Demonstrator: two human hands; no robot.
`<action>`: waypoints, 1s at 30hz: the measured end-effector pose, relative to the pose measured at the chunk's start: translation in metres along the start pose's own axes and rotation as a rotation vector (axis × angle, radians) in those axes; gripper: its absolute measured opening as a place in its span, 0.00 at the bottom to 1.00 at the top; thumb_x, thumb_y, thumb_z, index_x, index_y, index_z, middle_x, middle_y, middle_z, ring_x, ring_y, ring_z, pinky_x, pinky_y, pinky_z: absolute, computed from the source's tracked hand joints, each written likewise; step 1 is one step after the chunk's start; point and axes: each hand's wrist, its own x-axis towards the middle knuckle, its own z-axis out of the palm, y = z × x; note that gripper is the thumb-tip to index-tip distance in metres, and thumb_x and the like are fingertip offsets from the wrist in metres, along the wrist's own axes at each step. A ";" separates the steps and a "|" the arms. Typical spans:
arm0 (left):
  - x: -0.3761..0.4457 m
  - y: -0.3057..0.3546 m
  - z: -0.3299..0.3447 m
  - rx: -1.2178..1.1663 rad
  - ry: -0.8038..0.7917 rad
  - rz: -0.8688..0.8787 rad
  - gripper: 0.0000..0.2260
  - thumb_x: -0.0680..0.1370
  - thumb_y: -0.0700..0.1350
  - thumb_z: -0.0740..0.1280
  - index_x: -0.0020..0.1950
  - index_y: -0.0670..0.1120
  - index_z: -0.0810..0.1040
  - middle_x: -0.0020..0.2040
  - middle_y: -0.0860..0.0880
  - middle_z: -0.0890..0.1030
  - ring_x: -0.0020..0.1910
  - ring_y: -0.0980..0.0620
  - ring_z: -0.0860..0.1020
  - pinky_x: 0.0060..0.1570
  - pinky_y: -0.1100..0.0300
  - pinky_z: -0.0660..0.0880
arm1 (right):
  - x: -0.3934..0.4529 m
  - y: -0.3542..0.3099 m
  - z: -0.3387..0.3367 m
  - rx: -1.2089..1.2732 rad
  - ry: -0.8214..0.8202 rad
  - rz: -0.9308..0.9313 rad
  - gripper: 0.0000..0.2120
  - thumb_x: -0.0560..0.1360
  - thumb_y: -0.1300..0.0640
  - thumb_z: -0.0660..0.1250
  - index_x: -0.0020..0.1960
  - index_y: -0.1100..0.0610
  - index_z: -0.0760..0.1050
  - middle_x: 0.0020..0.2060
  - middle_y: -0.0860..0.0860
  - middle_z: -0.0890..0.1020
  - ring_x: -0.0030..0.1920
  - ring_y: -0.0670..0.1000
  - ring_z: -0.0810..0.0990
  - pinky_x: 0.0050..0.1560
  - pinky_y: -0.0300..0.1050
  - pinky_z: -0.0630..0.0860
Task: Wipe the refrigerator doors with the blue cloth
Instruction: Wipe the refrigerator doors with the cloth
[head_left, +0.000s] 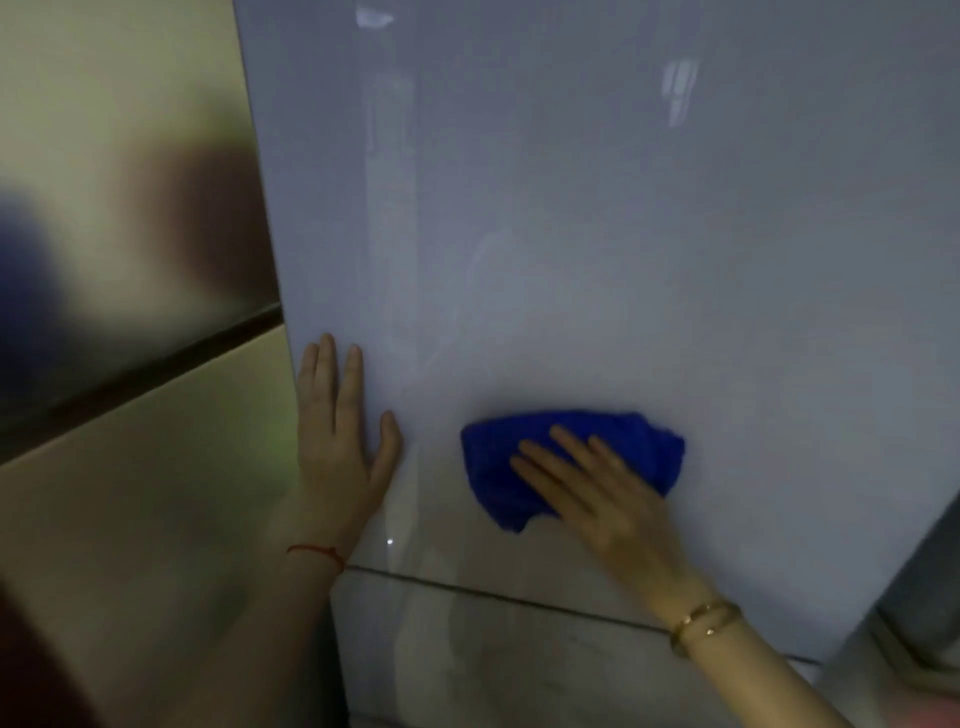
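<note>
A glossy pale grey refrigerator door (597, 234) fills most of the view. A bunched blue cloth (628, 441) lies pressed flat against its lower part. My right hand (597, 488) lies on the cloth with fingers spread, pressing it onto the door. My left hand (340, 441) rests flat and open on the door near its left edge, holding nothing. A dark seam (519, 600) below both hands separates this door from a lower door (493, 665).
The brushed metallic side of the refrigerator (130, 260) stands at the left, with its own dark seam. At the lower right corner a grey object (914, 597) sits beside the door's right edge.
</note>
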 end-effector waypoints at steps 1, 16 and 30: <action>-0.019 -0.004 -0.001 0.012 -0.040 -0.009 0.28 0.81 0.46 0.61 0.78 0.39 0.57 0.80 0.41 0.53 0.80 0.40 0.53 0.80 0.46 0.53 | 0.005 0.002 -0.004 0.017 0.052 0.059 0.17 0.83 0.61 0.54 0.71 0.56 0.69 0.72 0.51 0.68 0.77 0.53 0.57 0.79 0.48 0.51; -0.337 -0.088 0.076 -0.052 -0.033 0.033 0.25 0.80 0.43 0.61 0.76 0.39 0.62 0.79 0.44 0.58 0.79 0.41 0.58 0.79 0.46 0.58 | -0.168 -0.195 0.162 0.210 0.172 0.213 0.18 0.83 0.62 0.54 0.71 0.57 0.69 0.72 0.50 0.69 0.76 0.53 0.62 0.78 0.51 0.56; -0.412 -0.117 0.129 -0.161 0.189 0.072 0.24 0.80 0.43 0.59 0.76 0.39 0.64 0.78 0.41 0.60 0.79 0.41 0.56 0.79 0.47 0.56 | -0.180 -0.213 0.203 -0.014 0.445 0.443 0.21 0.81 0.56 0.58 0.74 0.54 0.65 0.74 0.53 0.65 0.77 0.58 0.56 0.79 0.52 0.46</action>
